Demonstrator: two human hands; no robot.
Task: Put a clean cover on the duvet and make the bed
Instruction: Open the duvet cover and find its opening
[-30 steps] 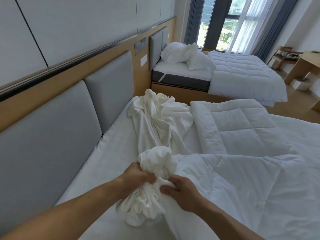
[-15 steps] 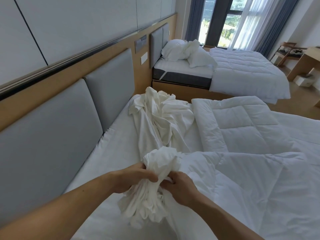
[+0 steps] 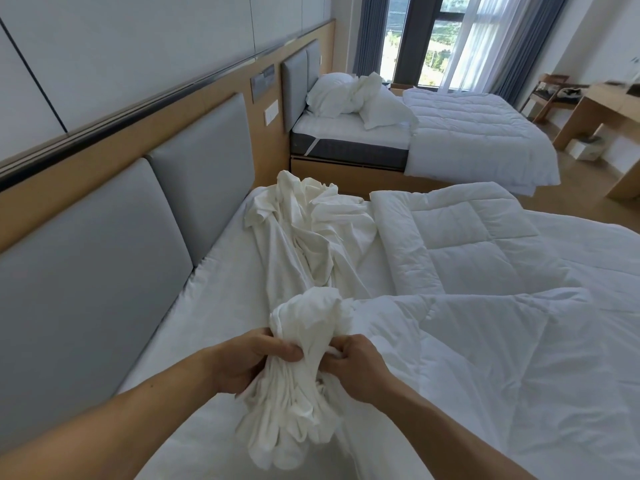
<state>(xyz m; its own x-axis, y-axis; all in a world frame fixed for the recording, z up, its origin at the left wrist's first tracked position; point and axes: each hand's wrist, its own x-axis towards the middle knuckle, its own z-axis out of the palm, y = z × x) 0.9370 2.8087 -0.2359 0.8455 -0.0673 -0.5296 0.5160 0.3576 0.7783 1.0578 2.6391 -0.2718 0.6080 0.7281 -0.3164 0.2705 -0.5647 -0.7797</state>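
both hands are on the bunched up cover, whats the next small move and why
Probably draw the bunched cover over the near corner of the duvet. The left hand and right hand both grip it, gathered right beside that corner, while the rest of it lies crumpled farther off.

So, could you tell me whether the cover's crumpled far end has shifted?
No: that end of the cover still lies by the far corner of the headboard.
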